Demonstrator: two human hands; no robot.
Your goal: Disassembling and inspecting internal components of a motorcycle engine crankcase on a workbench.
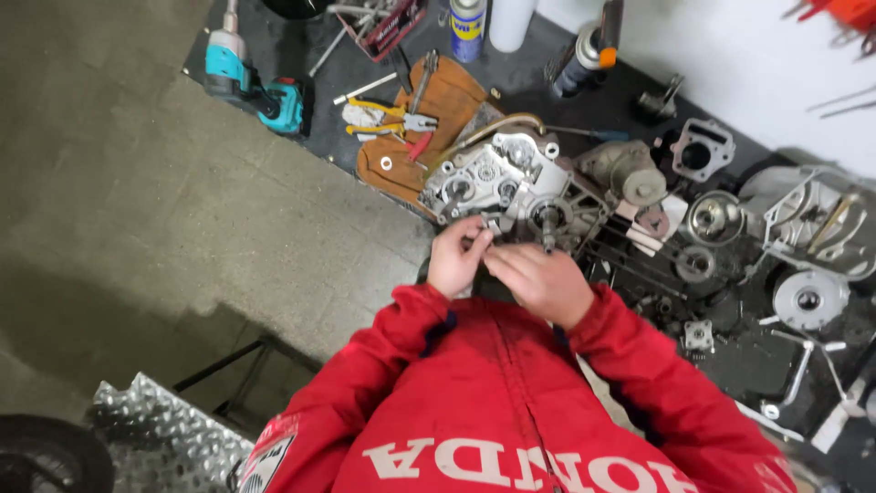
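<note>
I see both hands meeting at the near edge of the engine case, which lies on the dark mat. My left hand pinches a small metal part between its fingertips, right against the case. My right hand is curled, fingers touching that same part from the other side; I cannot tell whether it truly grips it. A short shaft stands up from the case just beside the right hand. Beyond the case lie pliers on a brown leather cloth, and farther off a teal drill. Right of the case sit a cylinder and round cover.
</note>
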